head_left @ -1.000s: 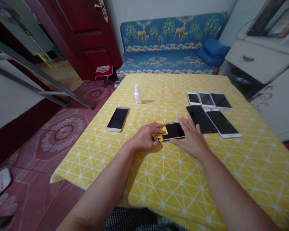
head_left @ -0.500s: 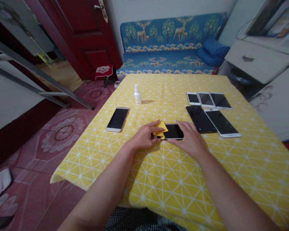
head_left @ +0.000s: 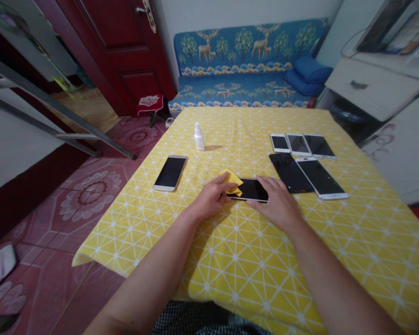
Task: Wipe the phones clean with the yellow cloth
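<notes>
A smartphone (head_left: 252,189) with a dark screen and pale edge lies sideways on the yellow patterned tablecloth (head_left: 235,237). My left hand (head_left: 213,194) is closed on a folded yellow cloth (head_left: 234,181), pressed against the phone's left end. Around the right end, my right hand (head_left: 275,201) grips the phone, with fingers on the far edge and thumb on the near edge. Part of each phone end is hidden under the hands.
A white spray bottle (head_left: 199,138) stands beyond the left hand. Another phone (head_left: 171,173) lies to the left. Several more, including a black phone (head_left: 290,172) and a white-edged phone (head_left: 321,177), lie at right. A blue patterned sofa (head_left: 244,60) is behind the table.
The phone's left end has turned slightly away from me, and its right end has shifted a little to the right. Both hands keep their hold.
</notes>
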The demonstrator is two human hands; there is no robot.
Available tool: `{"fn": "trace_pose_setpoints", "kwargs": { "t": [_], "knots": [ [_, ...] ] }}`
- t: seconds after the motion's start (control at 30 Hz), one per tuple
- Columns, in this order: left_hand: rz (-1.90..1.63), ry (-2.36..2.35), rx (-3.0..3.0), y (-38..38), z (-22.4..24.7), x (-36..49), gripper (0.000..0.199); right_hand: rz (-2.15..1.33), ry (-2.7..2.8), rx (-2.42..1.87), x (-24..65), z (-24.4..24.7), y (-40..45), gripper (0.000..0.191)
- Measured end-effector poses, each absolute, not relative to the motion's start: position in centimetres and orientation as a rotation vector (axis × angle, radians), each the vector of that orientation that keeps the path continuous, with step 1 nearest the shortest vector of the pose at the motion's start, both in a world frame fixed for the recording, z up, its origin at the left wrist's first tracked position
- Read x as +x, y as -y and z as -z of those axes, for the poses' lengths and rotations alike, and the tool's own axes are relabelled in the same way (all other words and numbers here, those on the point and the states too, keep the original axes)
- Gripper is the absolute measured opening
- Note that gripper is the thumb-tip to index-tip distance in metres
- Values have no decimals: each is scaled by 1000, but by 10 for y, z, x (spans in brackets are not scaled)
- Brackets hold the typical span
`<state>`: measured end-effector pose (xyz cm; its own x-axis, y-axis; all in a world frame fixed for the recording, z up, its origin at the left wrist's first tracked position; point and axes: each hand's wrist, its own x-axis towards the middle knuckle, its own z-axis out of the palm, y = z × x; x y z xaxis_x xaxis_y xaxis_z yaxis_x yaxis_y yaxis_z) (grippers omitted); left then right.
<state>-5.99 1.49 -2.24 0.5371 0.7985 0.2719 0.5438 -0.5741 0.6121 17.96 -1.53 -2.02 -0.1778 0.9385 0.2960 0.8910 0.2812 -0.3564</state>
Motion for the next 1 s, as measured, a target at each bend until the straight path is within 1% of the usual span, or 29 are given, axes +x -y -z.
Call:
{"fn": "trace_pose_setpoints", "kwargs": {
  "t": [0.3, 0.67, 0.87, 1.0],
  "knots": [
    [-794, -1289, 2303, -14, 20, -54, 44, -107, 2058, -1651, 176, 24, 14, 60],
    [-887, -1296, 2287, -16, 27, -54, 38, -115, 2042, -1661, 176, 28, 13, 65],
    [-936, -1310, 2278, -15, 28, -54, 34, -128, 2041, -1653, 176, 27, 13, 63],
    [-945, -1321, 2306, -16, 26, -53, 34, -139, 2043, -1671, 175, 26, 13, 66]
  ]
}}
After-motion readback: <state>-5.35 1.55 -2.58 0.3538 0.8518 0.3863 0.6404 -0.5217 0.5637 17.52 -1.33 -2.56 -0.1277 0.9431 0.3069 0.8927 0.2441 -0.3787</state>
